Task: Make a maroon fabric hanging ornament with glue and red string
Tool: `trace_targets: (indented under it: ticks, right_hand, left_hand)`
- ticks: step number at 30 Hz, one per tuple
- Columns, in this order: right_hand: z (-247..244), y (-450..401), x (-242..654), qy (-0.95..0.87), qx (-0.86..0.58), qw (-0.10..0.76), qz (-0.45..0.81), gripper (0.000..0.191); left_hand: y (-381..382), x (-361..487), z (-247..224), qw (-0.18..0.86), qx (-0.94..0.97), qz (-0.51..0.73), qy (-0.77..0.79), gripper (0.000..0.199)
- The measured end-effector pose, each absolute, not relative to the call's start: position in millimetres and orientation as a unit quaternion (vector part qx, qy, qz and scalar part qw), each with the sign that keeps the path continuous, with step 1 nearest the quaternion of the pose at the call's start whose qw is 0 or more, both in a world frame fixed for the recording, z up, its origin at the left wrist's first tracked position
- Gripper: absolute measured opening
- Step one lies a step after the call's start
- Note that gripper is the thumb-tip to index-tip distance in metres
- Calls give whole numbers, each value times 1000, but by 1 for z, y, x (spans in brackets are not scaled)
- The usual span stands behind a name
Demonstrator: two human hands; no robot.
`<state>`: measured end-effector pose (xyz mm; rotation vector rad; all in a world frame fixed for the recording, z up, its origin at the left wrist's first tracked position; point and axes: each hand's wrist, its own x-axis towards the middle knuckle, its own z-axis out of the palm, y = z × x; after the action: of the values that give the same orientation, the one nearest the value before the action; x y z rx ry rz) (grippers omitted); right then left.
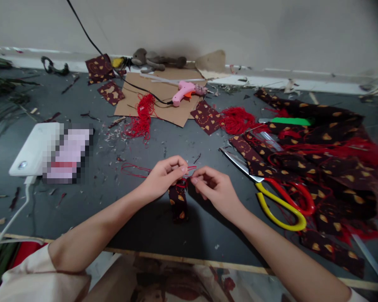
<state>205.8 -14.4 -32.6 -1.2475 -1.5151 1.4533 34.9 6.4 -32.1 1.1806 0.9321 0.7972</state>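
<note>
Left fingers: thumb and forefinger (176,173) pinched together on red thread (135,168), whose loose loops trail out to my left while short strands poke out past the tips.
Right fingers: curled, thumb (201,186) and forefinger close together beside those strands; I cannot tell whether one is caught between them.
Patterned cloth piece: dark with gold motifs (178,203), just below my left fingers, its upper end hidden by them; whether it lies flat or hangs a little off the table (129,230) I cannot tell.
Cloth handling: light and soft by my judgement, likely to fold under pressure, so best held by its broad sides near the upper end.
Thread handling: fine, limp and probably quick to tangle or slip; a fingertip pinch close to the cloth suits it.
Scissors: open room on my right narrows at this pair (257,179), blades pointing away from me, handles toward my forearm.
Cloth heap: dark pieces and red strands (337,201) crowd the far right.
Phone: blurred (69,155), well apart on the left; the wider gap for my elbow is on that side.
Table edge: pale strip (208,263) running beneath both forearms, nearer me than the cloth.
</note>
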Motion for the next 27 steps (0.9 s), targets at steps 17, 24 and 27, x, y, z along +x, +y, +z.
trace_targets:
  ticks: [17, 24, 27]
  right_hand:
    - [-31, -11, 210, -544, -487, 410, 546, 12]
    - [-30, -10, 209, -520, -476, 420, 571, 15]
    - [-29, -10, 209, -518, -475, 421, 573, 14]
  left_hand:
    - [6, 37, -28, 580, 607, 312, 444, 19]
    - [7, 37, -27, 597, 602, 311, 430, 20]
    - [6, 37, -27, 601, 601, 307, 427, 21]
